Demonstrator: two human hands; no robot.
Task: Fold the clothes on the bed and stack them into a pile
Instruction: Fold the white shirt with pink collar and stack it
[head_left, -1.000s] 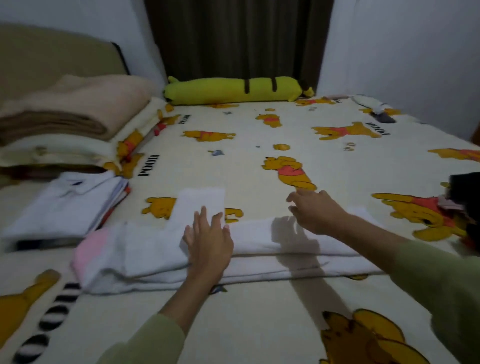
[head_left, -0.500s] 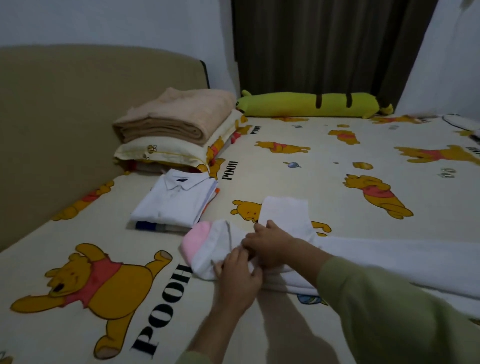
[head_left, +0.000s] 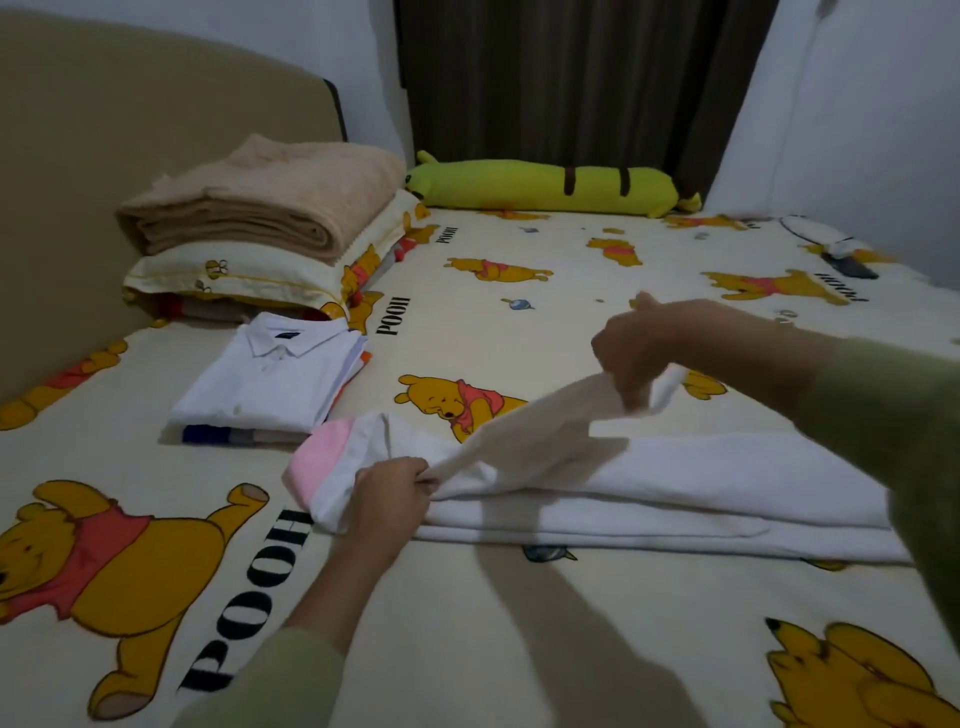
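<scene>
Near the bed's front edge lies the white garment (head_left: 675, 483), half folded lengthwise. My left hand (head_left: 389, 493) pinches its pink-trimmed end against the bed (head_left: 519, 623); my right hand (head_left: 639, 348) grips the sleeve, lifted taut. Step in hand, by my judgement: sleeve fold. Next: lay sleeve flat along the body, smooth, then fold crosswise. Folded pile (head_left: 270, 384) waits beside, toward the headboard (head_left: 104, 156).

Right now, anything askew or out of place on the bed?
Nothing stands out. The white garment is mid-fold: right hand lifts its sleeve, left hand pinches it near the pink collar. The folded pile sits neat beside it on the bed.
</scene>
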